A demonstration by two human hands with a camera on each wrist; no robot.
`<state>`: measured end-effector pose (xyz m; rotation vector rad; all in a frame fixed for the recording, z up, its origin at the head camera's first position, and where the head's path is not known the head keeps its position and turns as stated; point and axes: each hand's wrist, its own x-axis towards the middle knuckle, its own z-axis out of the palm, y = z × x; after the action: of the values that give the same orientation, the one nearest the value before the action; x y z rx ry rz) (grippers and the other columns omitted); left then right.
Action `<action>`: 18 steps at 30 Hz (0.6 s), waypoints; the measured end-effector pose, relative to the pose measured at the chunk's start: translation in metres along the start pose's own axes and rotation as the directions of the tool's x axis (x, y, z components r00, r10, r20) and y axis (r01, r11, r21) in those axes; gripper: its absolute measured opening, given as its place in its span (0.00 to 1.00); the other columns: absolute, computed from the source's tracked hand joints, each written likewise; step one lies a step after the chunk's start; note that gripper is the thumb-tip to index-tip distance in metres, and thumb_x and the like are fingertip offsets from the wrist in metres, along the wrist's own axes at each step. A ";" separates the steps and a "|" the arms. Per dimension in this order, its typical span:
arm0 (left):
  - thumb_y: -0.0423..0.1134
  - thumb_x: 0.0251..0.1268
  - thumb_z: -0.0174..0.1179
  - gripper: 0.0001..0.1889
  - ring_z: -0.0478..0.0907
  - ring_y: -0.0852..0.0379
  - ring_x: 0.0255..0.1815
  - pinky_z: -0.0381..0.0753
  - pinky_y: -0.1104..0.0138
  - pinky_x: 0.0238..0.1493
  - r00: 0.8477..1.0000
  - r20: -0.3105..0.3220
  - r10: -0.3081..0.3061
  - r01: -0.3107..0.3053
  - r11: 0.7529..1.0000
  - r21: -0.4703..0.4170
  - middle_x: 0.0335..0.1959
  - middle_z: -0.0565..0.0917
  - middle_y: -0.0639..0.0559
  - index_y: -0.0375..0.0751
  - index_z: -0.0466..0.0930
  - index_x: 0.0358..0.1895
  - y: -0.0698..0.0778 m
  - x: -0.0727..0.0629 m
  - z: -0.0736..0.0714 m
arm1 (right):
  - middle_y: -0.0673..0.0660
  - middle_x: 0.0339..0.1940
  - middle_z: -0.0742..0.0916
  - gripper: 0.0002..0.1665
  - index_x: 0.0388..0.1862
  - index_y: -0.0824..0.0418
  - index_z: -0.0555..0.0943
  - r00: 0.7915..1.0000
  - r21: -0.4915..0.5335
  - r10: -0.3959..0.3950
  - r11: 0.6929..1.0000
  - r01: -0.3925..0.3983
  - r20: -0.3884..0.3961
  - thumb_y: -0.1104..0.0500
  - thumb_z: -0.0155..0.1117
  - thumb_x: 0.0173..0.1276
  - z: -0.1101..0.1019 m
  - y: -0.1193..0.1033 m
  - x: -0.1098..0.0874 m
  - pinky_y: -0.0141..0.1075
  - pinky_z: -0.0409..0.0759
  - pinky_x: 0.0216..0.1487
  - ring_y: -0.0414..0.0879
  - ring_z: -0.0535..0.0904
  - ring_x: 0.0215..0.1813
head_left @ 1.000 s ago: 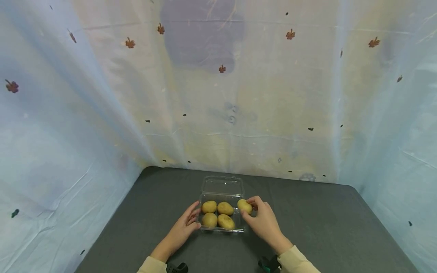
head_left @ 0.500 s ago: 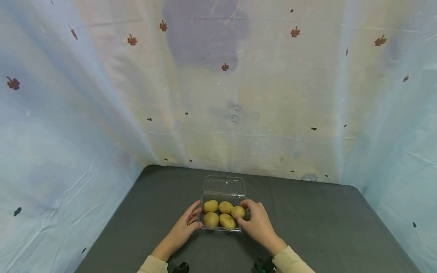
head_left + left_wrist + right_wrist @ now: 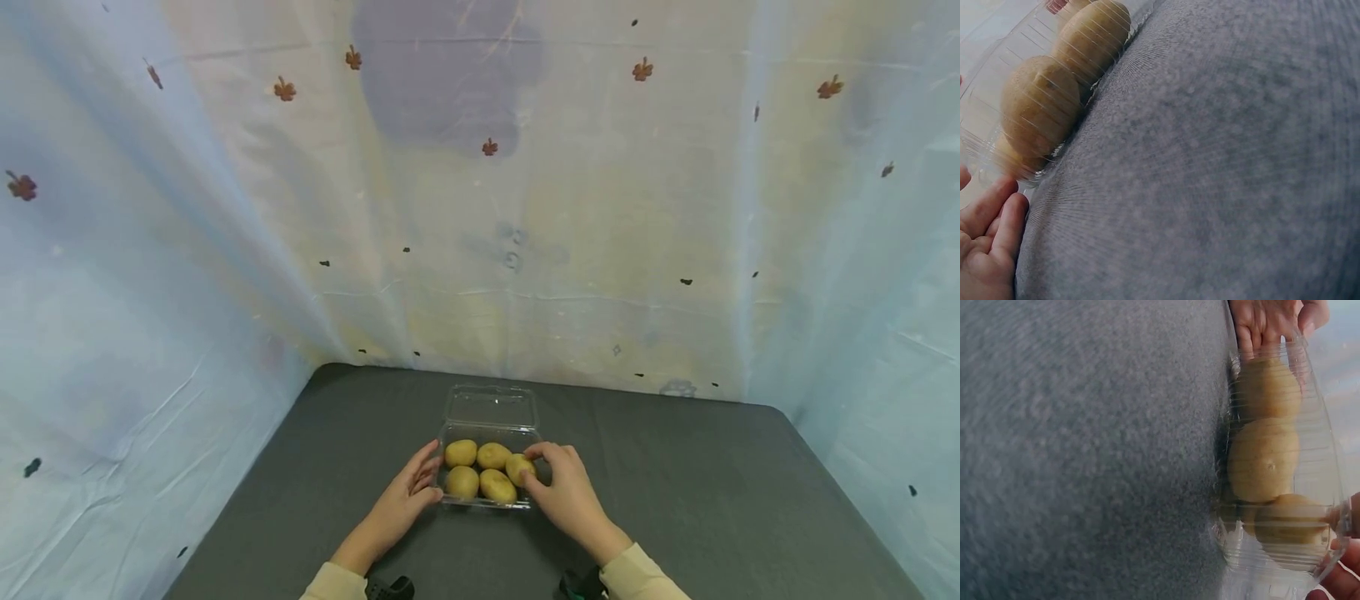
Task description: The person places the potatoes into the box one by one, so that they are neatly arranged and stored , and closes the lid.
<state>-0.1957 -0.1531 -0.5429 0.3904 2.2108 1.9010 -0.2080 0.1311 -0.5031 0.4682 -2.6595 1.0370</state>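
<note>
A clear plastic clamshell container [image 3: 487, 505] stands with its lid [image 3: 491, 406] folded back, holding several yellow potatoes. My right hand [image 3: 567, 490] reaches over its right end and pinches a potato [image 3: 517, 468] between thumb and fingers, low inside the container beside the others. In the right wrist view, this potato [image 3: 1291, 528] shows through the ribbed wall, thumb and fingertips at the rim. My left hand [image 3: 401, 502] rests against the container's left side with fingers extended. Those fingers [image 3: 1009, 225] touch the outer wall near a potato [image 3: 1041, 106] in the left wrist view.
The container stands on a dark grey cloth-covered table [image 3: 675, 492]. Pale patterned plastic sheeting [image 3: 570, 200] hangs behind and at both sides of the table. Dark straps [image 3: 390, 587] sit at both wrists, below beige sleeves.
My right hand has moved left and lowered its potato from above the container's right edge into the right part, against the other potatoes. My left hand has stayed at the container's left side.
</note>
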 end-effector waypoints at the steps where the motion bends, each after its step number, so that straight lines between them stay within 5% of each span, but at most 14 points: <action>1: 0.36 0.70 0.54 0.37 0.53 0.40 0.74 0.53 0.46 0.72 1.000 -0.001 0.000 0.000 1.000 0.001 0.73 0.59 0.37 0.51 0.46 0.78 0.000 0.000 0.000 | 0.44 0.42 0.83 0.12 0.44 0.51 0.83 1.000 0.007 -0.003 1.000 0.003 -0.007 0.58 0.71 0.61 0.000 0.001 0.000 0.46 0.76 0.49 0.49 0.75 0.49; 11: 0.36 0.70 0.55 0.38 0.52 0.40 0.74 0.52 0.46 0.72 1.000 -0.003 -0.005 0.005 1.000 -0.005 0.73 0.58 0.36 0.51 0.46 0.78 0.001 0.002 0.002 | 0.48 0.47 0.82 0.16 0.50 0.56 0.81 1.000 0.039 0.008 0.999 -0.008 -0.018 0.56 0.70 0.63 0.000 0.008 0.000 0.45 0.76 0.48 0.49 0.74 0.49; 18: 0.35 0.70 0.54 0.37 0.52 0.39 0.74 0.52 0.47 0.72 1.000 -0.008 -0.012 0.011 1.000 -0.021 0.73 0.59 0.36 0.52 0.46 0.78 -0.003 0.004 0.000 | 0.54 0.57 0.77 0.28 0.63 0.59 0.72 0.991 0.183 0.137 0.974 -0.133 -0.008 0.49 0.64 0.69 0.001 0.017 0.004 0.45 0.77 0.49 0.50 0.74 0.53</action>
<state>-0.1993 -0.1527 -0.5453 0.3666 2.1915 1.9213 -0.2181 0.1409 -0.5129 0.3126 -2.6201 1.3260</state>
